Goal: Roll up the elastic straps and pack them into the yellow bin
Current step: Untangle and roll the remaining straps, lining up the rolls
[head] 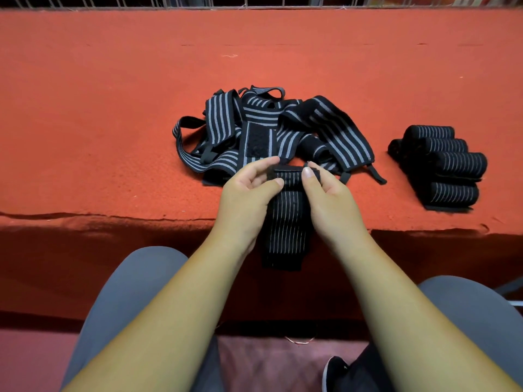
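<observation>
While left hand (249, 199) and right hand (328, 202) fingers (307, 174) pinch one strap (285, 222), at least four rolls (455, 165) lie nearby.

Red bench (113, 108): straps (254, 128) (tangled), rolls (444, 165)

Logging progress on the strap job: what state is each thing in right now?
Strap in hands: top end partly rolled, rest hangs over the table edge.
Left hand: pinches the rolled end.
Right hand: pinches the rolled end.
Loose straps: unrolled, tangled in a pile.
Rolled straps: rolled, stacked right of the pile.
Yellow bin: not in view.
</observation>
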Demonstrator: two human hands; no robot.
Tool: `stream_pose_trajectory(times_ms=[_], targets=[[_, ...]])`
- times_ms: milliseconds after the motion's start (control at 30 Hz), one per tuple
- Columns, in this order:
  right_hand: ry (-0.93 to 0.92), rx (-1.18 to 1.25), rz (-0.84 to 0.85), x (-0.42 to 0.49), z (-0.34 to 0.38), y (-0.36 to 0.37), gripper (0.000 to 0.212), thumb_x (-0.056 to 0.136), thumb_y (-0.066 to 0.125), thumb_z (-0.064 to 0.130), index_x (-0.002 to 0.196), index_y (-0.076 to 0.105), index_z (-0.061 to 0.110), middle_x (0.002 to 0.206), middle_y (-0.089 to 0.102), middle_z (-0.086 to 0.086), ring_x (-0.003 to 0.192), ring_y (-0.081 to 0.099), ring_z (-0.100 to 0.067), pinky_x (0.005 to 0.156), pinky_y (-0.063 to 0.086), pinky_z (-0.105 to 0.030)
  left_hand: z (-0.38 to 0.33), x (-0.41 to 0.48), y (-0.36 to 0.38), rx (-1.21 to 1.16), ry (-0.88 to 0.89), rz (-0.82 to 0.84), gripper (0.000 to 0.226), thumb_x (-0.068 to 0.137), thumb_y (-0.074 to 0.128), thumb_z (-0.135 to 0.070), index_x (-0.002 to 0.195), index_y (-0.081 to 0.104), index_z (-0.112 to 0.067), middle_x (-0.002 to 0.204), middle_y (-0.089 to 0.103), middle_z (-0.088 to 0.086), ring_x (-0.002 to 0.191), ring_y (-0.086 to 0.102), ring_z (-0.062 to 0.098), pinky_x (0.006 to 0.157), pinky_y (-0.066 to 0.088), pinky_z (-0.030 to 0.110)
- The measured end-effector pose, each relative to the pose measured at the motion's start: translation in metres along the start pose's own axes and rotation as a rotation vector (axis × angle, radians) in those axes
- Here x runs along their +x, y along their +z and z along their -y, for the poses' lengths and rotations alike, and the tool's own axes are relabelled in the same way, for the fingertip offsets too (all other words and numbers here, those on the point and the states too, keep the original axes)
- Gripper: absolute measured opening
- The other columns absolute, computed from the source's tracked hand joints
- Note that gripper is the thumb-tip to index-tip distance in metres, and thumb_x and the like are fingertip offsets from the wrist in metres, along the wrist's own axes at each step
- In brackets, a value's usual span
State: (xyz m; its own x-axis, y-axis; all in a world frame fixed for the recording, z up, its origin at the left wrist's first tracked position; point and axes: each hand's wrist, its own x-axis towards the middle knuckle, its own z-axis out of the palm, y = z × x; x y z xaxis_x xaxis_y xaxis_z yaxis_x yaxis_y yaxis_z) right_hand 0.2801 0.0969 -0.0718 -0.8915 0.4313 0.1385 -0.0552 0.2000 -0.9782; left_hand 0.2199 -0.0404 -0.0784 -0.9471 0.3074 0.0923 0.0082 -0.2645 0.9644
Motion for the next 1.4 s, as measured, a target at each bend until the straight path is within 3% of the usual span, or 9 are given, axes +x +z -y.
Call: stream_pose_trajectory(times_ms=[100, 300, 400, 567, 667, 833, 1000, 1233, 1400], targets=[[-0.032, -0.026, -0.017, 0.000, -0.001, -0.003, 0.026, 0.115, 0.051, 0.031, 0.124, 0.075, 0.027, 0.113, 0.080, 0.014, 0.105, 0.072, 0.004, 0.084, 0.051, -0.012, 0.003, 0.003, -0.003, 0.002, 0.014, 0.053, 0.045, 0.097, 0.060, 0.016, 0.131, 0.071, -0.011, 0.117, 0.081, 0.010, 0.110, 0.075, 0.020, 0.096, 0.058, 0.032], [-0.080, -0.020, -0.015, -0.001, -0.004, -0.005, 0.028, 0.111, 0.056, 0.022, 0.131, 0.067, 0.038, 0.124, 0.077, 0.011, 0.118, 0.071, -0.007, 0.109, 0.055, -0.041, 0.001, -0.002, -0.003, 0.072, -0.011, 0.055, 0.024, 0.104, 0.073, -0.018, 0.127, 0.077, -0.013, 0.119, 0.082, 0.006, 0.116, 0.076, 0.022, 0.103, 0.058, 0.039], [-0.076, -0.016, 0.009, -0.002, -0.003, -0.004, 0.031, 0.111, 0.057, 0.021, 0.136, 0.065, 0.037, 0.126, 0.076, 0.015, 0.119, 0.070, -0.001, 0.109, 0.054, -0.035, 0.004, 0.001, -0.007, 0.052, 0.010, 0.008, 0.029, 0.099, 0.075, -0.021, 0.127, 0.078, -0.014, 0.120, 0.081, 0.008, 0.120, 0.075, 0.028, 0.112, 0.055, 0.050], [-0.006, -0.044, -0.008, -0.001, 0.001, -0.004, 0.031, 0.114, 0.050, 0.043, 0.140, 0.066, 0.037, 0.129, 0.072, 0.020, 0.122, 0.065, 0.005, 0.113, 0.049, -0.033, 0.003, 0.004, -0.011, 0.026, 0.051, 0.076, 0.045, 0.091, 0.071, 0.006, 0.130, 0.077, -0.014, 0.126, 0.078, 0.013, 0.120, 0.070, 0.021, 0.109, 0.052, 0.037], [-0.014, -0.020, -0.028, -0.002, 0.002, -0.006, 0.029, 0.115, 0.050, 0.035, 0.138, 0.068, 0.034, 0.124, 0.073, 0.019, 0.117, 0.066, 0.007, 0.104, 0.051, -0.026, 0.002, 0.003, -0.009, 0.018, 0.025, 0.085, 0.046, 0.089, 0.076, -0.006, 0.135, 0.074, -0.013, 0.129, 0.078, 0.008, 0.127, 0.069, 0.020, 0.113, 0.051, 0.038], [-0.019, 0.009, -0.050, -0.002, 0.001, -0.005, 0.033, 0.112, 0.053, 0.025, 0.141, 0.066, 0.033, 0.132, 0.072, 0.012, 0.124, 0.066, -0.003, 0.113, 0.051, -0.036, 0.002, -0.004, -0.002, 0.131, 0.020, -0.046, 0.022, 0.100, 0.079, -0.024, 0.120, 0.080, -0.014, 0.105, 0.083, 0.001, 0.095, 0.075, 0.006, 0.081, 0.054, 0.021], [0.036, -0.043, -0.069, 0.000, 0.007, -0.005, 0.043, 0.116, 0.044, 0.032, 0.157, 0.055, 0.025, 0.156, 0.058, 0.009, 0.144, 0.051, -0.005, 0.127, 0.036, -0.036, 0.000, 0.000, 0.000, 0.124, 0.049, -0.054, 0.041, 0.094, 0.079, 0.000, 0.135, 0.073, -0.007, 0.120, 0.081, 0.006, 0.116, 0.075, 0.014, 0.105, 0.057, 0.030], [0.077, -0.059, -0.076, 0.002, 0.002, -0.011, 0.051, 0.117, 0.042, 0.041, 0.164, 0.046, 0.025, 0.165, 0.049, 0.009, 0.152, 0.043, -0.005, 0.131, 0.030, -0.038, 0.001, -0.003, 0.003, 0.227, 0.096, -0.043, 0.044, 0.095, 0.082, -0.007, 0.138, 0.072, -0.003, 0.123, 0.080, 0.004, 0.118, 0.075, 0.012, 0.109, 0.057, 0.033], [0.080, 0.003, -0.056, 0.000, 0.001, -0.012, 0.051, 0.116, 0.043, 0.043, 0.165, 0.044, 0.031, 0.166, 0.048, 0.013, 0.151, 0.044, -0.003, 0.131, 0.032, -0.040, -0.001, -0.003, 0.003, 0.267, 0.091, -0.023, 0.042, 0.098, 0.079, -0.011, 0.138, 0.071, -0.002, 0.118, 0.081, 0.006, 0.085, 0.069, -0.008, 0.083, 0.054, 0.013]])
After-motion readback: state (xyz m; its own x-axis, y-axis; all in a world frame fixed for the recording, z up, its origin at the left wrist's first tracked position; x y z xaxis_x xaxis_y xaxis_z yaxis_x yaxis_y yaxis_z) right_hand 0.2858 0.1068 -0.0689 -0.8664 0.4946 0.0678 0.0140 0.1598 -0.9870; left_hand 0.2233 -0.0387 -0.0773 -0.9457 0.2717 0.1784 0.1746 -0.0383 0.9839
